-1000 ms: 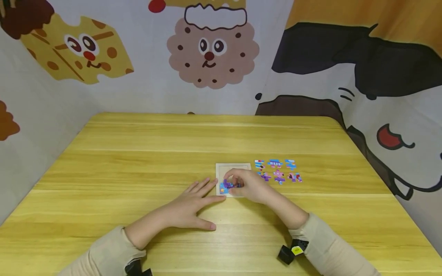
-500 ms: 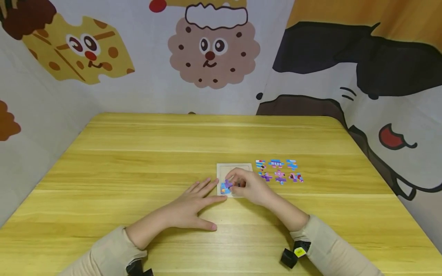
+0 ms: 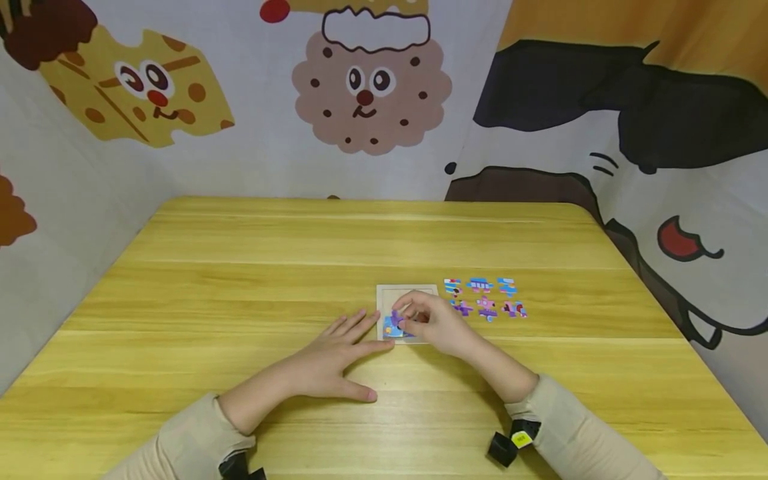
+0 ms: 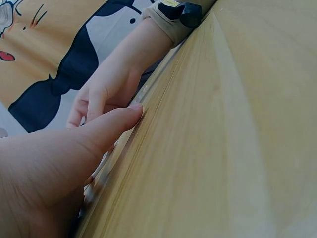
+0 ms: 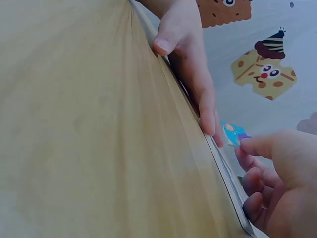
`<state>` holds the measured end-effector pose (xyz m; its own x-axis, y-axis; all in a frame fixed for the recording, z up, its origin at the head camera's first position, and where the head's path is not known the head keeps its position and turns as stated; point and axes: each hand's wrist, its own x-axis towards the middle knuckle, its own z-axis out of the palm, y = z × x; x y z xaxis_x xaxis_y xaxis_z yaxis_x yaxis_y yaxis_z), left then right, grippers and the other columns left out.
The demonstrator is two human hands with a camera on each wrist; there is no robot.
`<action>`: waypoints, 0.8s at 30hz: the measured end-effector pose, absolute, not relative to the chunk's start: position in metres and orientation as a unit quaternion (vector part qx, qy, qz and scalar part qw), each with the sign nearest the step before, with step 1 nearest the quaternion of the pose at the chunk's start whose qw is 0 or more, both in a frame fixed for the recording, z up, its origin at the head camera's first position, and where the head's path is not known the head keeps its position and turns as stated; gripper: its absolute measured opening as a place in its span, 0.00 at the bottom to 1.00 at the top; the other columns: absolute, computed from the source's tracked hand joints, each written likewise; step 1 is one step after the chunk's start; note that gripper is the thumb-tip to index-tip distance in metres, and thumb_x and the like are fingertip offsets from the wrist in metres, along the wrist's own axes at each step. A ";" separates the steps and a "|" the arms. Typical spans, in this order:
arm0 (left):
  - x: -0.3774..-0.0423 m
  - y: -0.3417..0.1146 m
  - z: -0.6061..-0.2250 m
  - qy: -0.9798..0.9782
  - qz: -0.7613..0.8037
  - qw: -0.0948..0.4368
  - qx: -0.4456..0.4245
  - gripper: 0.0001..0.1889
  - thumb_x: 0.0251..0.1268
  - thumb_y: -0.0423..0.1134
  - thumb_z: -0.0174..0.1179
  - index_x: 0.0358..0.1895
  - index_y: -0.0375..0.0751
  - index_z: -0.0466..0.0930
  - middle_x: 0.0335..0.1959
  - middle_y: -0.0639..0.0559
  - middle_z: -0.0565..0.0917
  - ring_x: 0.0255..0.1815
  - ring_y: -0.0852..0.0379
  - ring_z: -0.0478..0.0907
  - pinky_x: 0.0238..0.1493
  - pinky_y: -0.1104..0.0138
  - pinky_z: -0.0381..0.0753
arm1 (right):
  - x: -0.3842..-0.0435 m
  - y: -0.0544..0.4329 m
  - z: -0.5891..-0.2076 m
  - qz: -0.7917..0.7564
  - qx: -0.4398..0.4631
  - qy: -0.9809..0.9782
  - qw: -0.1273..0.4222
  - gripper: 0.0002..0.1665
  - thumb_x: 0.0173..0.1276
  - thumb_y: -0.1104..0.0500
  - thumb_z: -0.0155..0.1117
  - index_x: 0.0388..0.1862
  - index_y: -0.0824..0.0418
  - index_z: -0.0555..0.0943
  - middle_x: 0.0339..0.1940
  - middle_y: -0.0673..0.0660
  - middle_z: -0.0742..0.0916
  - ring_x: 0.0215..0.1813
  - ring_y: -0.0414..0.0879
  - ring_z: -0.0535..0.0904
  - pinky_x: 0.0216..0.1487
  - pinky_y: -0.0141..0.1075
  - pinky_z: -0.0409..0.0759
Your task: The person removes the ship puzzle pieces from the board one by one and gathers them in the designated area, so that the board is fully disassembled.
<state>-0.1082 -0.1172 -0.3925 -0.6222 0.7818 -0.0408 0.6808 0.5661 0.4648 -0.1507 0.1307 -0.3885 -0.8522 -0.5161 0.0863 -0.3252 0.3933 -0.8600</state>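
My right hand (image 3: 441, 325) pinches a blue and purple jigsaw piece (image 3: 393, 325) between thumb and fingers, over the near left corner of a pale puzzle tray (image 3: 406, 288). In the right wrist view the jigsaw piece (image 5: 233, 134) looks tilted and raised a little above the tray edge. Another strip of picture shows beneath it along the tray's near side, mostly hidden by the fingers. My left hand (image 3: 327, 363) lies spread on the table, its fingertips at the tray's left and near edges.
Several loose jigsaw pieces (image 3: 486, 307) in blue, pink and purple lie in two rows right of the tray. The wooden table (image 3: 240, 267) reaches back to a curtain (image 3: 258, 160) printed with cartoon figures.
My right hand has shifted its grip slightly and moved the jigsaw piece a little over the tray's corner. The left hand has stayed where it was.
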 end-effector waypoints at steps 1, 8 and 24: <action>-0.108 -0.117 -0.392 0.877 0.206 0.123 0.416 0.41 0.59 0.68 0.54 0.74 0.57 0.58 0.77 0.45 0.38 0.76 0.44 0.29 0.70 0.45 0.32 | -0.150 0.131 -0.387 -0.494 -0.254 0.826 0.097 0.13 0.65 0.66 0.64 0.49 0.60 0.79 0.34 0.56 0.84 0.27 0.46 0.74 0.26 0.31 0.72; -0.108 -0.117 -0.392 0.880 0.199 0.124 0.413 0.41 0.58 0.69 0.54 0.74 0.58 0.58 0.78 0.46 0.38 0.76 0.45 0.29 0.70 0.46 0.33 | -0.149 0.136 -0.377 -0.504 -0.232 0.828 0.083 0.11 0.63 0.64 0.67 0.45 0.58 0.81 0.32 0.52 0.83 0.23 0.43 0.69 0.23 0.29 0.67; -0.107 -0.116 -0.392 0.883 0.196 0.119 0.409 0.41 0.58 0.69 0.54 0.74 0.59 0.60 0.77 0.45 0.38 0.76 0.44 0.30 0.70 0.46 0.34 | -0.138 0.178 -0.371 -0.536 -0.218 0.812 0.066 0.10 0.61 0.68 0.68 0.41 0.63 0.81 0.29 0.56 0.84 0.20 0.41 0.66 0.21 0.28 0.63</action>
<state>-0.1074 -0.1159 -0.3916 -0.6369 0.7693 -0.0506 0.6760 0.5887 0.4432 -0.1383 0.1784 -0.3707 -0.8958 -0.4260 0.1267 -0.2839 0.3291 -0.9006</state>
